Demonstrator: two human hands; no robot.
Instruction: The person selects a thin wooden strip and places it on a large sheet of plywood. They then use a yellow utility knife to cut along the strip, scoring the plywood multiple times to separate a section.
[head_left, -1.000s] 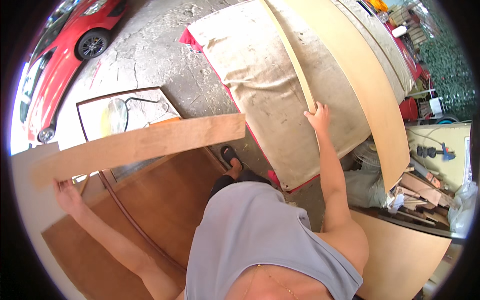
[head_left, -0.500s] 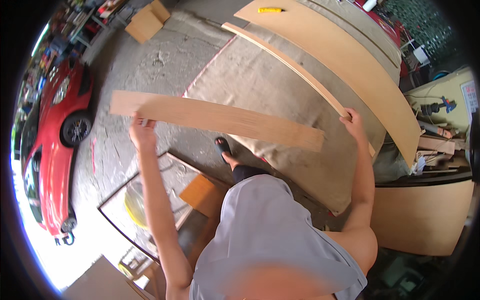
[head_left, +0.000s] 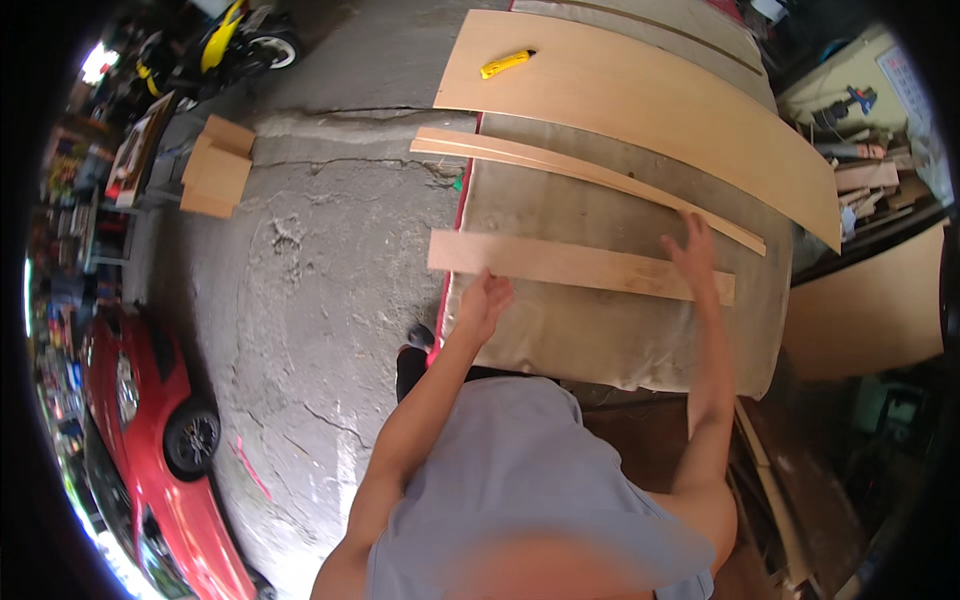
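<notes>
A flat wooden strip (head_left: pixel 590 262) lies crosswise over the cloth-covered table (head_left: pixel 560 345), its left end reaching past the table's red edge. At the strip's lower edge is my left hand (head_left: pixel 485 303), fingers loosely apart, one tip touching or just over the wood. My right hand (head_left: pixel 692 258) is open with spread fingers above the strip's right part. Its fingertips come close to a pair of narrow wooden strips (head_left: pixel 570 165), which lie side by side farther back. Behind them rests a large thin plywood sheet (head_left: pixel 640 110) with a yellow utility knife (head_left: pixel 508 64) on its left part.
Concrete floor (head_left: pixel 310 270) stretches to the left, with a red car (head_left: pixel 150 430), a yellow motorcycle (head_left: pixel 215 45) and a folded cardboard piece (head_left: pixel 217 168). Wood offcuts (head_left: pixel 880 180) are piled at the right, beside another plywood panel (head_left: pixel 875 305).
The wide strip, held up by my left hand before, is now down over the table. My right hand has let go of the narrow strips. My view has turned and moved closer to the table.
</notes>
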